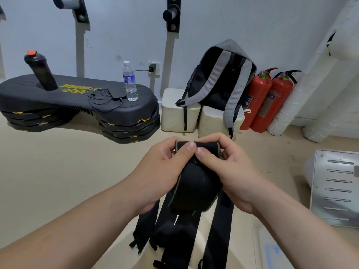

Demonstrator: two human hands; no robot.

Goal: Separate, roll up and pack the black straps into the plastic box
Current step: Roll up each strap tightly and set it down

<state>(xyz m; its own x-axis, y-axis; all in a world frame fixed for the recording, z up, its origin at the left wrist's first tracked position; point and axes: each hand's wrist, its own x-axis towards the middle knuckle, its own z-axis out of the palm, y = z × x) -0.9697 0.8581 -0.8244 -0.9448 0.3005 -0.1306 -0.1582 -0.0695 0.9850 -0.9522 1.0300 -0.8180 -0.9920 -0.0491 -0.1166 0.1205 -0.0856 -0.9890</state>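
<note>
A black strap [194, 183] with a grey edge is held up in the middle of the view, its top end curled over. My left hand [161, 167] grips it from the left and my right hand [227, 167] from the right, both thumbs pressed on the curled end. Several more black straps [217, 230] hang or lie below my hands down to the floor. A clear plastic box [272, 251] shows faintly at the lower right; its inside cannot be made out.
A black stacked step platform [77, 105] with a dark bottle, a water bottle [129, 82] and a cabled power bank stands at the left. A grey backpack [219, 84] rests on white blocks, two red fire extinguishers [272, 101] beside it. A white slotted panel [336, 189] lies at the right.
</note>
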